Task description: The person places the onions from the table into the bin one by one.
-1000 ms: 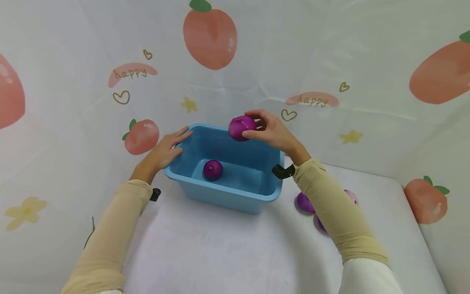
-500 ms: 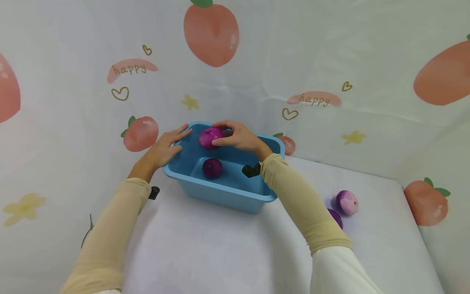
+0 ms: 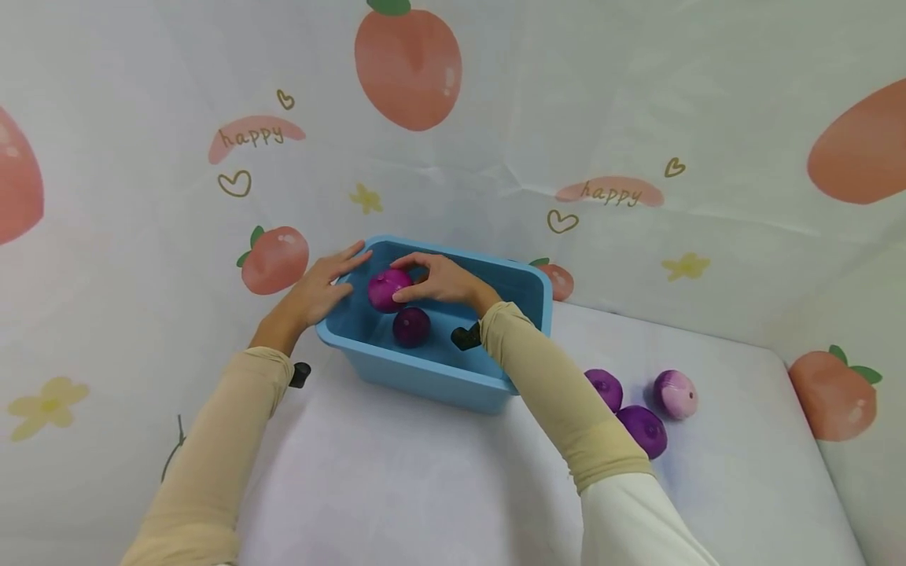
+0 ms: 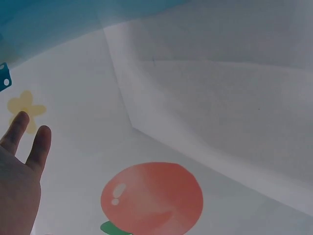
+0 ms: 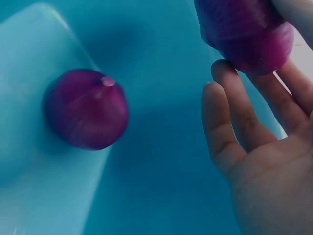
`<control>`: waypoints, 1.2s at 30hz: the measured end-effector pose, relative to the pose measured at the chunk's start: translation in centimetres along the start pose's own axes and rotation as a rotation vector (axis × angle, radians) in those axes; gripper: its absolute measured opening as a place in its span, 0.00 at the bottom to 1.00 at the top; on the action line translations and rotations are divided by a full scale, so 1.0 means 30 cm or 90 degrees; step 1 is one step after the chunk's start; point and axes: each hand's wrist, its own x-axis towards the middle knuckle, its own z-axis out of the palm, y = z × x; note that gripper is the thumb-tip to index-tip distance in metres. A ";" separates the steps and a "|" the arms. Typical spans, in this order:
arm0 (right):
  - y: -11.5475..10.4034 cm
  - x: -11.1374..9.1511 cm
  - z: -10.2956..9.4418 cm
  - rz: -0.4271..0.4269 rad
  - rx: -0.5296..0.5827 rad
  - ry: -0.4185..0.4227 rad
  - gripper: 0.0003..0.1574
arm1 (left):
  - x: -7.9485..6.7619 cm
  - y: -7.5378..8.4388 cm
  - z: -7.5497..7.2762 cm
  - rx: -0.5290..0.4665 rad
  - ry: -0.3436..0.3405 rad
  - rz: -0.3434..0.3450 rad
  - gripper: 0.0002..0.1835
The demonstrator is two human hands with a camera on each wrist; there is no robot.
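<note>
My right hand [image 3: 442,281] holds a purple onion [image 3: 387,291] between thumb and fingers, inside the left part of a blue plastic basin [image 3: 425,397]. In the right wrist view the held onion [image 5: 249,39] hangs above the basin floor. A second, darker onion [image 3: 411,327] lies on the floor of the basin just in front of it. My left hand [image 3: 322,291] rests on the basin's left rim with its fingers spread. The left wrist view catches only part of the left hand [image 4: 22,181], two fingers extended, below the blue basin side.
To the right of the basin, on the white-covered table [image 3: 439,487], lie two purple onions [image 3: 642,431] and a paler pink-white onion [image 3: 675,395]. My right forearm passes close to them. A white backdrop [image 3: 495,94] printed with fruit stands right behind the basin.
My right hand has carried the onion leftward from above the basin's right back rim and down into its left part. The left hand has stayed on the rim.
</note>
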 end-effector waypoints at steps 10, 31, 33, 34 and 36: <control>0.034 0.000 0.036 0.043 -0.041 -0.042 0.43 | 0.001 -0.002 0.004 -0.013 0.011 0.016 0.35; 0.046 0.003 0.115 0.069 -0.129 -0.165 0.44 | -0.019 -0.001 0.003 -0.009 0.010 -0.011 0.36; 0.046 0.003 0.116 0.070 -0.124 -0.165 0.43 | -0.020 0.000 0.003 -0.008 0.006 -0.016 0.36; 0.045 0.002 0.116 0.070 -0.122 -0.166 0.43 | -0.020 0.001 0.003 -0.009 0.005 -0.017 0.36; 0.042 -0.001 0.117 0.070 -0.117 -0.168 0.43 | -0.019 0.001 0.002 -0.007 0.004 -0.016 0.36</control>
